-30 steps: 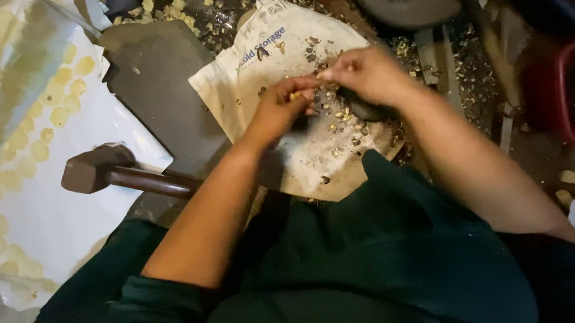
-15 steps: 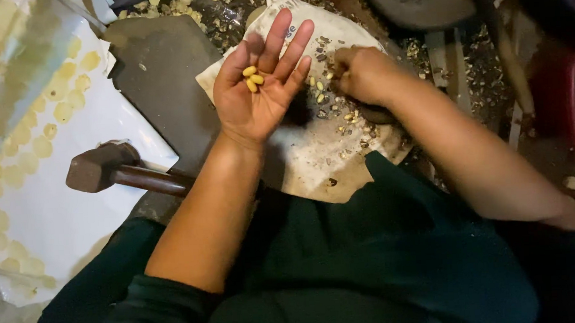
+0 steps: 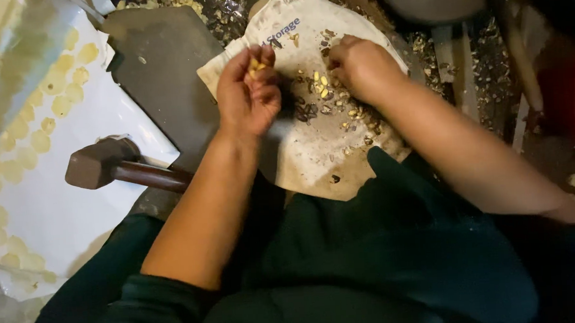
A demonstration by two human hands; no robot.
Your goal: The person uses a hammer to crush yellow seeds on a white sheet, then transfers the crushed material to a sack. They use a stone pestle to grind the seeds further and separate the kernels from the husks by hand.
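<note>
Left hand (image 3: 249, 92) is raised a little over the sack (image 3: 313, 147), fingers curled in toward the palm and cupped around a few yellow kernels (image 3: 255, 66) (only the top ones show between the fingertips); its forearm runs straight back to the dark green lap; right hand (image 3: 361, 66) lies knuckles-up on the sack, fingers bent down into the scatter of bits (image 3: 327, 101), and whether it has pinched anything I cannot tell, since the fingertips are hidden under the hand.

Kernels and shell bits lie mostly between the two hands, at the sack's middle; the sack's near edge tucks under the lap, its far edge meets a litter of shells (image 3: 229, 9) on the floor.

Left of the sack a dark slab (image 3: 161, 76) lies bare, with open room beside the left hand; past its near corner a hammer (image 3: 103, 163) rests with its head on a white sheet (image 3: 50, 210), well apart from both hands; to the right, sticks and shell litter crowd the sack's edge.
</note>
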